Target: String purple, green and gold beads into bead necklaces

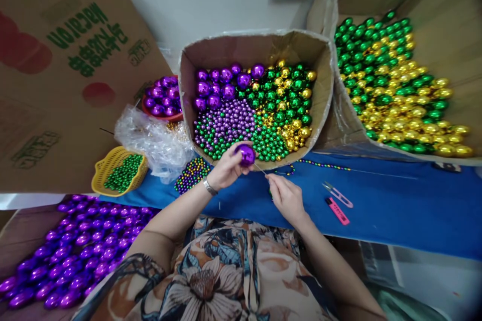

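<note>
At the near edge of the cardboard box (320, 77) full of purple, green and gold beads (273, 95), I see the left hand (227, 166) with its fingers curled round a large shiny purple ball (247, 155). Just beside it, the right hand (286, 198) pinches a thin wire (260, 168) that runs up to the ball, though I can't tell whether it goes inside. Over to the right, pink-handled snips (342, 196) lie on the blue cloth (399, 210).
</note>
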### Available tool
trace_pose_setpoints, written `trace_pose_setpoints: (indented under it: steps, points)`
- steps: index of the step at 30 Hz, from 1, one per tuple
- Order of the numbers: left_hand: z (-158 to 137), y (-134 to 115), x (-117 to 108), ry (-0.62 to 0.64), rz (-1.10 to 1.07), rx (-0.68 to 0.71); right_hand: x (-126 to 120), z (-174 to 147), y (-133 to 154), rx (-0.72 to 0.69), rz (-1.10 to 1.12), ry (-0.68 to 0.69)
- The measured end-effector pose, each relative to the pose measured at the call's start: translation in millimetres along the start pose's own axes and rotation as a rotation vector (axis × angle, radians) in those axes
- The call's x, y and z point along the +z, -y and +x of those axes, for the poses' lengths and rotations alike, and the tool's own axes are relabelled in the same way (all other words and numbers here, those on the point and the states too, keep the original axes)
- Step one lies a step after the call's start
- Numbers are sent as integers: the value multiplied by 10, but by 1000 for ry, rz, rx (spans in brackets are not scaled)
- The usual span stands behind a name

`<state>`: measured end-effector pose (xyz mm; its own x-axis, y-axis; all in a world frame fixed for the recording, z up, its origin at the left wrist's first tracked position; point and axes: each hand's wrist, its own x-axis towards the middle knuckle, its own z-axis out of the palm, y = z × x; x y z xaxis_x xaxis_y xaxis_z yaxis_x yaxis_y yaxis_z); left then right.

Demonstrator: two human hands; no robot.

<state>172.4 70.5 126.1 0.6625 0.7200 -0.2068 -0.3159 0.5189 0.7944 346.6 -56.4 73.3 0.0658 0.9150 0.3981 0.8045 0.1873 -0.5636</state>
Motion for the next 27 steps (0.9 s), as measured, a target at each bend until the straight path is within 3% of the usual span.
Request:
trace_pose_setpoints:
  steps: [4, 9, 19, 24, 27]
  points:
    - [-58, 70, 50, 53, 110, 29, 21, -10, -21, 15, 83, 2]
    - [-62, 76, 45, 75, 60, -7, 10, -48, -30, 67, 197, 34]
    - [-75, 228, -2, 160, 245, 9, 62, -43, -22, 32, 133, 26]
    - [-50, 154, -66, 266, 241, 38, 58, -57, -17, 55, 125, 56]
    - [69, 50, -162, 173, 239, 93, 21, -79, -39, 74, 134, 31]
